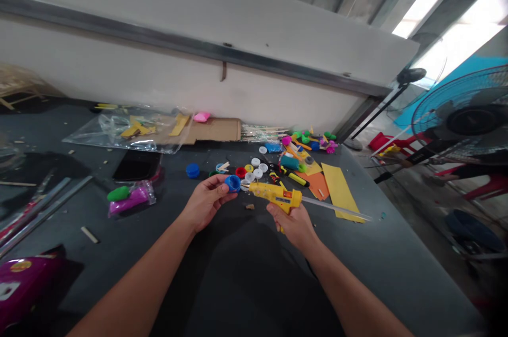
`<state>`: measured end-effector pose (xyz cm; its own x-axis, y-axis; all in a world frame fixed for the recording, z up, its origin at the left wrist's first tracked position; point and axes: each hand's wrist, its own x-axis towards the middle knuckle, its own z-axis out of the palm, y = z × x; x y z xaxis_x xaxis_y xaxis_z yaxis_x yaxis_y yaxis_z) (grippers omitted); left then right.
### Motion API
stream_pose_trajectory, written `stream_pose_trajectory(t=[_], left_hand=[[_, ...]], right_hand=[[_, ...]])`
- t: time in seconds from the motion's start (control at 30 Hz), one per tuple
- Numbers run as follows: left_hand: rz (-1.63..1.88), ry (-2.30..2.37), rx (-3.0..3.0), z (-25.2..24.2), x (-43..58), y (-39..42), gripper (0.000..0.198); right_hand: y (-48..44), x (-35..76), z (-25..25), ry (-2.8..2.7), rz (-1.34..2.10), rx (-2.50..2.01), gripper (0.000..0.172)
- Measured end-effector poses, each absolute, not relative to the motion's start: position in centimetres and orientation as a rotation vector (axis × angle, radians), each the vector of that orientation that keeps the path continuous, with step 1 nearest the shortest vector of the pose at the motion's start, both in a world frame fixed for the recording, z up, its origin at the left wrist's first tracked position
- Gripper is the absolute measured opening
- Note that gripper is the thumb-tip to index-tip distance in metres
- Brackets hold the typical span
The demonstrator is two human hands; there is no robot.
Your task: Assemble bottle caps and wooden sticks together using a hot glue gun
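**Holding a blue bottle cap (233,183) up to a yellow hot glue gun (275,197)**

From my head camera, I see my left hand (206,202) curled narrowly around the blue bottle cap, with my fingers and thumb gripping its sides. My right hand (291,226) is closed around the grip of the glue gun. The gun's nozzle (244,186) points left, just beside the cap, though I cannot tell whether the two touch. A translucent glue stick (335,209) runs out of the back of the gun to the right, passing over a long yellow sheet (339,191).

Both hands are above a dark grey worktop (381,252). Just ahead of them lie a red bottle cap (240,172), several white bottle caps (256,162), and an orange sheet (313,183). A second blue bottle cap (192,170) sits further left. Beyond these, a heap of brightly coloured craft pieces (309,141) lies near the wall. A clear plastic bag (127,130) with yellow pieces inside rests on the far left, beside a piece of cardboard (214,130). A packet of purple and green modelling clay (129,198) lies left of my hands. Off the worktop to the right stand a blue-guarded pedestal fan (456,109) and red plastic stools (397,142).
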<state>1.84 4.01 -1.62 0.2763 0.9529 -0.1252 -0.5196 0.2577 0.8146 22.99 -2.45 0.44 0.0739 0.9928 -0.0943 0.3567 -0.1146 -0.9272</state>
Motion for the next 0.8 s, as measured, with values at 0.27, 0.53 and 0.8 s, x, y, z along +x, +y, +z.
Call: stream_pose_trajectory(t=[0.27, 0.53, 0.8], left_hand=[[1.072, 0.705, 0.737, -1.36, 1.93, 3.77, 0.023], [1.025, 0.699, 0.745, -1.24, 1.94, 3.66, 0.024], [0.979, 0.686, 0.785, -1.29, 2.08, 3.56, 0.025]], right_hand=[[-2.38, 23.06, 0.37, -1.359, 1.054, -1.583, 0.036], [-2.41, 23.15, 0.31, -1.353, 1.033, -1.598, 0.037], [-2.40, 23.11, 0.33, -1.362, 1.026, -1.603, 0.038]])
